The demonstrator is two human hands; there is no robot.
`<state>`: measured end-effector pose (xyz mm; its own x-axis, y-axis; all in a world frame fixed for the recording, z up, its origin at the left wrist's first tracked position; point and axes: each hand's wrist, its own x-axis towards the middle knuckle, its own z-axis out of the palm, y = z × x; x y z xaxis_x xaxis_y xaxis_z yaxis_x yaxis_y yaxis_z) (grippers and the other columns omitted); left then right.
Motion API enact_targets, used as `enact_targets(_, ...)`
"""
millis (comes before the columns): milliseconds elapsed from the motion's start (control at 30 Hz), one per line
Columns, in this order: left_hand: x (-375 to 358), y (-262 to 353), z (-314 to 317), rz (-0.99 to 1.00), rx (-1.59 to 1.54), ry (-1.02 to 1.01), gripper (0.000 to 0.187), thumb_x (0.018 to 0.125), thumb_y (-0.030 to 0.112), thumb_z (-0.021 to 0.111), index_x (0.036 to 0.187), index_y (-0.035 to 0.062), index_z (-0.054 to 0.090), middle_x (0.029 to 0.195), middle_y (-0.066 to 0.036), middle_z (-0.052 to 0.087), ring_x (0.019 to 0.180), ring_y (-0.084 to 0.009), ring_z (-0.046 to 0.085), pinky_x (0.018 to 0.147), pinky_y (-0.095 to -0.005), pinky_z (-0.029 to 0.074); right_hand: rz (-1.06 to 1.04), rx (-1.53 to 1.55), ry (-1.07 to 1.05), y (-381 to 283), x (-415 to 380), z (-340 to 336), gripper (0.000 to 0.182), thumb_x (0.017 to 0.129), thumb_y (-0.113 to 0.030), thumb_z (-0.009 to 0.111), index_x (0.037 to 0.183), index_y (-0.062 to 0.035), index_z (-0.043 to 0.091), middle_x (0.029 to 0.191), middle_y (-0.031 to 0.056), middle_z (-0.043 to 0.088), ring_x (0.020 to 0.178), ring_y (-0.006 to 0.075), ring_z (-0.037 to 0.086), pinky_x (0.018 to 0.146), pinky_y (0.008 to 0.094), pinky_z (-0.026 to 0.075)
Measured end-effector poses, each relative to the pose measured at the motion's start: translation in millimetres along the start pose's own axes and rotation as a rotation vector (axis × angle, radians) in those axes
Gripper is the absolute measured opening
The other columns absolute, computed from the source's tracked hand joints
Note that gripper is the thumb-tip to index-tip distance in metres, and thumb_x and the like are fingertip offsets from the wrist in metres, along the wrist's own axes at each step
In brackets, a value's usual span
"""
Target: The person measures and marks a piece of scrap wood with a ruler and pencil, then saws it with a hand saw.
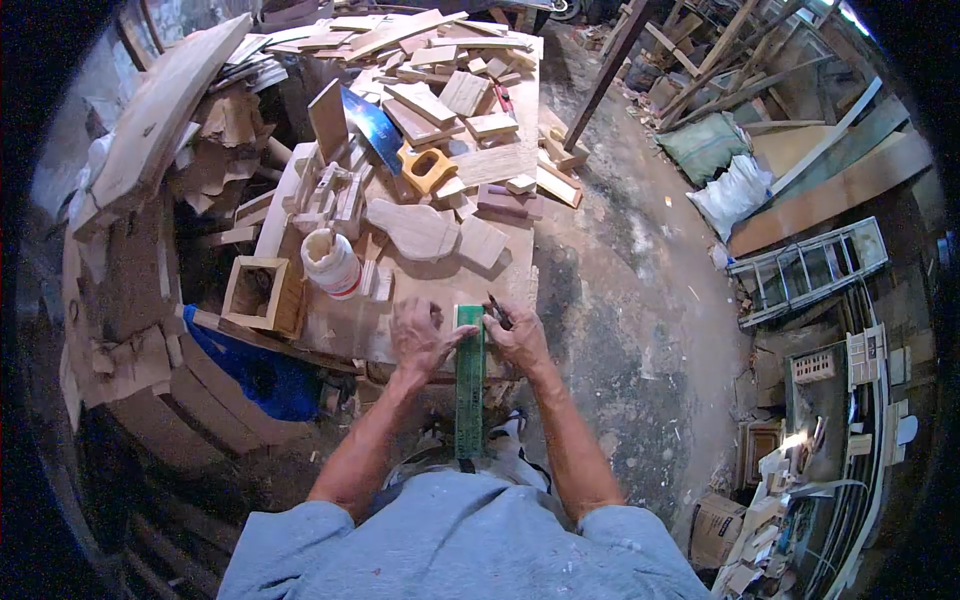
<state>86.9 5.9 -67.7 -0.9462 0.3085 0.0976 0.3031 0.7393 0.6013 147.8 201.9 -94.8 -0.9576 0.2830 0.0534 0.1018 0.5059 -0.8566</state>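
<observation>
A green ruler (470,385) lies lengthwise over the table's front edge and reaches back toward my body. At its far end a small pale wood piece shows at the ruler's left side. My left hand (420,338) is beside the ruler, thumb pressed on its far end, the other fingers curled on the tabletop. On the ruler's right, my right hand (517,338) holds a dark pencil-like tool (498,306) between its fingers, with the thumb near the ruler. The tool's tip points up and away.
On the worktable (345,335) are a white tub (331,264), a wooden box (258,294), a yellow-handled saw (427,170), a shaped board (412,230) and several offcuts. A ladder (808,270) and sacks (733,195) lie at the right.
</observation>
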Motion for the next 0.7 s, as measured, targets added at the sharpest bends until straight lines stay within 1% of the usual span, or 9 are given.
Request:
enact_targets(100,-5,-3,-5,0.054,-0.007,-0.043,0.060,0.066,0.047,0.092,0.101,0.0038,0.069,0.104,-0.012,0.063,0.098,-0.0319,0.057,0.089,-0.0445,0.047,0.034,-0.029,-0.015,1,2,0,0.035,0.087,-0.030,0.071,0.114,-0.0086,0.075,0.098,0.0177,0.075,0.091,0.0315,0.073,0.084,0.0399,0.056)
enact_targets(200,-8,-21,-7,0.133,-0.105,-0.034,0.055,0.069,0.041,0.091,0.102,0.0034,0.069,0.096,-0.012,0.065,0.098,-0.0314,0.059,0.090,-0.0440,0.048,0.060,-0.011,-0.024,2,3,0,0.035,0.087,-0.030,0.071,0.114,-0.0087,0.075,0.098,0.0172,0.075,0.089,0.0314,0.074,0.083,0.0396,0.056)
enact_targets(300,-14,-27,-18,0.260,-0.212,0.007,0.043,0.079,0.031,0.084,0.106,0.0014,0.069,0.092,-0.013,0.066,0.098,-0.0316,0.061,0.089,-0.0434,0.049,0.083,0.044,-0.034,6,3,4,0.035,0.086,-0.030,0.071,0.114,-0.0090,0.075,0.098,0.0170,0.076,0.090,0.0311,0.074,0.082,0.0395,0.057)
enact_targets(400,-17,-31,-19,-0.156,-0.630,-0.161,0.038,0.085,0.023,0.076,0.115,0.0001,0.069,0.095,-0.015,0.069,0.102,-0.0330,0.062,0.091,-0.0422,0.050,0.111,0.028,-0.056,4,3,1,0.036,0.086,-0.030,0.072,0.114,-0.0087,0.075,0.099,0.0167,0.076,0.090,0.0305,0.074,0.083,0.0393,0.057)
enact_targets(500,-15,-22,-27,-0.173,-0.476,-0.157,0.041,0.088,0.023,0.073,0.123,0.0024,0.069,0.102,-0.015,0.070,0.105,-0.0325,0.062,0.097,-0.0416,0.048,0.112,-0.024,-0.057,-14,1,-5,0.035,0.086,-0.029,0.072,0.115,-0.0088,0.075,0.098,0.0162,0.076,0.090,0.0300,0.074,0.082,0.0392,0.057)
enact_targets(600,-6,-23,-11,0.060,-0.274,-0.188,0.046,0.087,0.028,0.074,0.128,0.0078,0.069,0.112,-0.015,0.069,0.114,-0.0334,0.058,0.102,-0.0428,0.044,0.087,-0.036,-0.051,-16,1,-5,0.034,0.087,-0.029,0.071,0.114,-0.0097,0.075,0.096,0.0162,0.076,0.088,0.0299,0.074,0.082,0.0393,0.057)
enact_targets(700,-4,-13,3,0.265,-0.129,-0.015,0.048,0.087,0.035,0.077,0.129,0.0127,0.068,0.128,-0.012,0.065,0.121,-0.0336,0.054,0.104,-0.0462,0.042,0.038,-0.034,-0.026,-14,1,-5,0.033,0.087,-0.030,0.071,0.113,-0.0100,0.075,0.095,0.0162,0.076,0.088,0.0300,0.074,0.081,0.0397,0.057)
